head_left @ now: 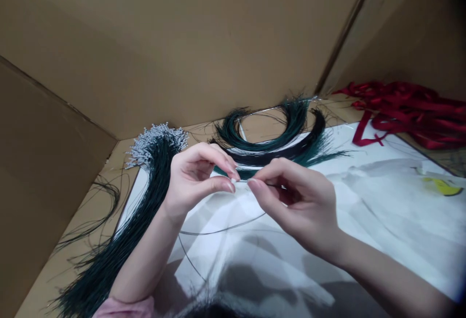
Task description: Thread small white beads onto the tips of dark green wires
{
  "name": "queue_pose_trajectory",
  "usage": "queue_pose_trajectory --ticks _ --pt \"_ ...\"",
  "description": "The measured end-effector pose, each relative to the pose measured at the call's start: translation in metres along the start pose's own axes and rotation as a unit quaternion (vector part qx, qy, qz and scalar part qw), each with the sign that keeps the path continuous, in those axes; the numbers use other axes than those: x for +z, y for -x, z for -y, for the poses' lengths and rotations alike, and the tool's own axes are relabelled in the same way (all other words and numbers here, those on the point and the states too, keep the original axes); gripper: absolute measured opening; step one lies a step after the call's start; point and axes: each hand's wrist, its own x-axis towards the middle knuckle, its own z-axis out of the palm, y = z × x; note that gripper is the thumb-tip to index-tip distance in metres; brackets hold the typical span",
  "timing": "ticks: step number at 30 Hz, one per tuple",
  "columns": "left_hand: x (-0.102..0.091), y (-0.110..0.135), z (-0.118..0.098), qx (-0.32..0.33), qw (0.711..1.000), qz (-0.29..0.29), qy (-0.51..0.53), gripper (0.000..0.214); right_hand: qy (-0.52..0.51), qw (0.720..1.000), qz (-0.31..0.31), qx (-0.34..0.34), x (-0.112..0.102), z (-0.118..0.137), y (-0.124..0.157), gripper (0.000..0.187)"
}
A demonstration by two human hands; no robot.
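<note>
Right between the two sets of fingertips, just above a crumpled white sheet point(233, 259), a small white bit point(234, 180) is held up. It's pinched by thumb and fingers of the left hand point(189, 177); what it's made of can't be told, it's too tiny and blurred. Just beside it, thumb and forefinger of the right hand point(306, 201) are closed, seemingly on a thin dark strand point(271, 185), mostly covered by the fingers. Whether bit and strand are joined can't be made out.

For work this fine, a light pinch is probably best, with the strand gripped close to its end so it isn't bent. If both wrists are kept low and steady, the tips should be lined up more easily. Loose strands are best kept clear, since snags could be caused by the dark loop point(225, 229) below the hands.

Further out, a thick dark green bundle point(145, 211) with pale tips is laid by the left forearm, and curved dark bundles point(302, 145) are seen behind the hands. Red ribbon point(407, 109) is heaped far right, and everything's backed by cardboard walls point(189, 41).
</note>
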Motion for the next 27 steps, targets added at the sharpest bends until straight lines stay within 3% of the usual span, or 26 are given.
queue_pose_trajectory --ticks 5,8,14,20,27 --pt "-0.005 0.0 0.007 0.042 0.998 0.036 -0.014 0.021 0.005 1.0 0.007 -0.016 -0.001 0.003 0.001 0.012" --pt "-0.007 0.0 0.011 0.053 0.998 0.028 -0.036 0.014 0.006 1.0 0.007 -0.015 -0.001 0.002 0.001 0.012" --pt "-0.007 0.001 0.015 0.045 0.999 0.025 0.008 0.015 0.009 1.0 0.0 -0.018 0.0 -0.002 0.001 0.012" --pt "-0.001 0.001 0.017 0.032 0.998 0.03 0.052 0.033 0.01 1.0 -0.016 -0.02 0.0 -0.002 0.001 0.012" --pt "0.001 0.003 0.016 0.021 0.998 0.017 0.051 0.033 0.011 1.0 -0.013 -0.021 -0.001 -0.001 0.002 0.011"
